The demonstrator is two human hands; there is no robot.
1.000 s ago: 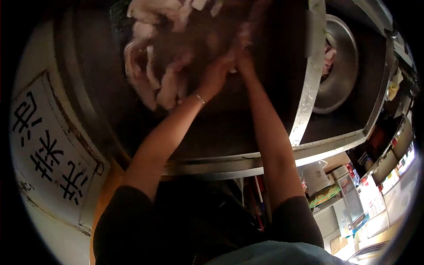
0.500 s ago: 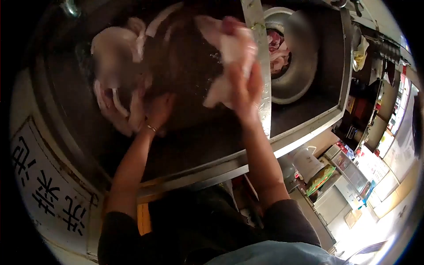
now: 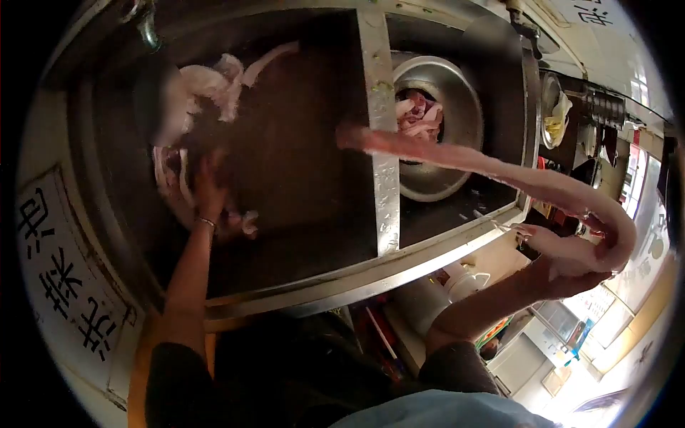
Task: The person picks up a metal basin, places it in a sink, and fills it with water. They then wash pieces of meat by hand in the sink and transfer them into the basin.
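My right hand (image 3: 579, 279) is raised at the right, past the sink's front rim, closed around a long strip of raw meat (image 3: 492, 165). The strip is pale and pinkish, bends in a loop over the hand, and its far end reaches back across the sink divider. In the left basin, my left hand (image 3: 208, 187) is low in dark water, its stretched fingers blurred and partly hidden. Beside it lie pale raw meat pieces (image 3: 207, 84), with one small end (image 3: 248, 222) showing near the wrist.
A steel bowl (image 3: 465, 100) with cut meat pieces (image 3: 419, 118) stands in the right basin. A metal divider (image 3: 386, 192) separates the two basins. The tap (image 3: 148, 32) is at the far left; a plate with yellow food (image 3: 556, 121) sits beyond the right edge.
My right hand has swung from above the left basin far to the right, carrying the meat strip up and over the divider. My left hand has shifted slightly left among the pieces.
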